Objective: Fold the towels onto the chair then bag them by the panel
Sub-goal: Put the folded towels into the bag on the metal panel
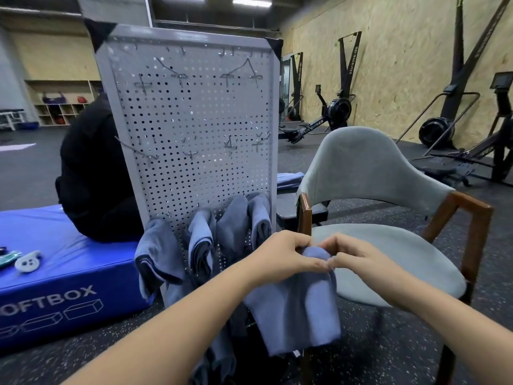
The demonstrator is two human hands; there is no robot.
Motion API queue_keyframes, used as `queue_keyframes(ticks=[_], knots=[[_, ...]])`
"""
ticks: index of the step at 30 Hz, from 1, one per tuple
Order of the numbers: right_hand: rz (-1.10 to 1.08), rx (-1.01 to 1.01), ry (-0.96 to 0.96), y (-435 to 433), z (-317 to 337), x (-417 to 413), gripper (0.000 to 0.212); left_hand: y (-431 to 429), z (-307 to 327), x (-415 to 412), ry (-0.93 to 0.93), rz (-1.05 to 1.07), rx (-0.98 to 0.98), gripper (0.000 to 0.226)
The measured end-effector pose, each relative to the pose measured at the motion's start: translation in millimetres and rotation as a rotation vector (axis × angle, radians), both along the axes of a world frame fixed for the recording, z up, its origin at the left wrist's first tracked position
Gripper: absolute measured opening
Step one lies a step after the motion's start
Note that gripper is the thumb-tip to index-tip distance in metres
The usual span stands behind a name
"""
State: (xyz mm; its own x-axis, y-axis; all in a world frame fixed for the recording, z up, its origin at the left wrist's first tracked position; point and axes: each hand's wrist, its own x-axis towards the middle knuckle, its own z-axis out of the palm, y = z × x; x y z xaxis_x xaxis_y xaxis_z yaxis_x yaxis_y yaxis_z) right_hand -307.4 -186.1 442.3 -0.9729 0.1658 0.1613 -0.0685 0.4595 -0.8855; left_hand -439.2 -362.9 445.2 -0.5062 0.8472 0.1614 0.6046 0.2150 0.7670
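Pinching the blue towel (298,298) at its top edge, your left hand (280,255) and right hand (351,255) let it hang flat. That likely sets up a fold onto the chair (416,262) seat just beside it.

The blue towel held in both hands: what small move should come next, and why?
Probably draw the hands apart along its top edge. The left hand and right hand pinch the blue towel close together, so it hangs bunched and narrow in front of the chair seat; spreading it would likely let it be laid there and folded.
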Motion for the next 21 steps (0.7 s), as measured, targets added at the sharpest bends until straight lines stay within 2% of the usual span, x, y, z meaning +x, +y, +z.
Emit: queue_keyframes(ticks=[5,8,10,12,15,21], knots=[[0.063,0.057,-0.079,4.8,14.4,-12.1,0.016,-15.6,12.4,-10.5,-0.052,-0.042,-0.08,0.061],[0.03,0.104,-0.022,8.6,31.6,-25.1,0.021,-28.3,24.8,-21.2,-0.074,-0.035,-0.05,0.043],[0.001,0.122,0.038,11.9,44.9,-37.9,0.017,-34.3,38.0,-33.0,-0.099,-0.019,-0.007,0.03],[-0.02,0.113,0.081,15.3,61.4,-53.4,0.007,-36.2,55.3,-50.1,-0.077,0.015,0.02,0.024],[-0.091,0.122,0.147,23.3,88.5,-83.5,0.014,-30.8,87.4,-78.3,-0.044,0.062,0.059,0.015],[-0.242,0.141,0.247,36.3,147.0,-155.2,0.008,-6.1,158.1,-129.5,0.152,0.225,0.097,0.015]])
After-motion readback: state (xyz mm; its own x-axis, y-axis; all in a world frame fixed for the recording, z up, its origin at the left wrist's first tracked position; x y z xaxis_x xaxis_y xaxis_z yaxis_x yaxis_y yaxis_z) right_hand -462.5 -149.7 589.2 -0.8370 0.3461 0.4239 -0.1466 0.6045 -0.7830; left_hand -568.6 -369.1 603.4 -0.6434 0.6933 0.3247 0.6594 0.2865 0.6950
